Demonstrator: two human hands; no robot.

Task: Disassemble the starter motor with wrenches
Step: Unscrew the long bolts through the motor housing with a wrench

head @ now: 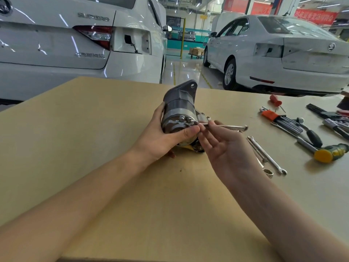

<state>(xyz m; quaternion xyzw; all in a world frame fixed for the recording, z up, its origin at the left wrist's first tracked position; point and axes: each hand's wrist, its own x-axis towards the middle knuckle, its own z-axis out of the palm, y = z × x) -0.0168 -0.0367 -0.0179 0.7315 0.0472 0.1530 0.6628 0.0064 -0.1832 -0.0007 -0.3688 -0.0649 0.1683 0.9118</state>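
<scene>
- Left hand (160, 137) is wrapped around the near end of the motor (179, 112), thumb across the end face, the other fingers mostly hidden behind the body.
- Right hand (224, 146) is palm-up with its fingertips pinching the wrench (222, 126) partway along the shank; the rest of the fingers look loose.
- The wrench head sits up against the small nuts on the motor's end, but the thumb covers the spot, so can't tell whether it's actually seated on one.
- Motor is dead centre of the frame, tilted, on the table (94, 129); its underside is hidden by both hands, so can't say how much of it touches the table.
- Right of the hands: two more wrenches (264, 154) lying side by side, one partly tucked behind the right wrist.
- Further right: hex keys (283, 121) in an orange holder, a hammer (330, 153) with a yellow face, a red screwdriver (275, 101).
- More tools at the right edge are cut off, hard to make out.
- Two white cars (75, 44) across the top, both cropped.
</scene>
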